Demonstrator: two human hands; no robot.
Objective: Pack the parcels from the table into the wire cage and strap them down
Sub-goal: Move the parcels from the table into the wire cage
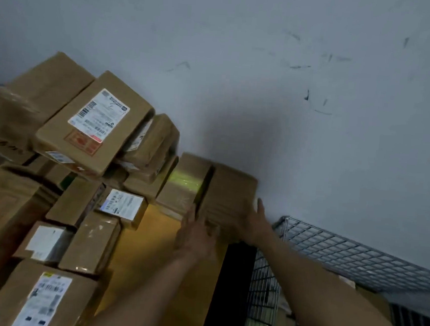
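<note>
A plain brown cardboard parcel [228,189] stands at the far right end of the yellow table [156,238], against the wall. My left hand [194,234] presses flat on its left side, in the gap beside a neighbouring parcel with greenish tape [185,183]. On the parcel's right side lies my right hand [251,223], fingers straight and pointing up. The wire cage [350,256] stands to the right of the table, below my right arm, with parcels partly visible inside.
Several brown parcels with white labels are piled on the left half of the table, the tallest stack topped by a labelled box [93,122]. A scuffed grey wall [291,91] stands right behind the table and the cage. A dark gap [232,292] separates table and cage.
</note>
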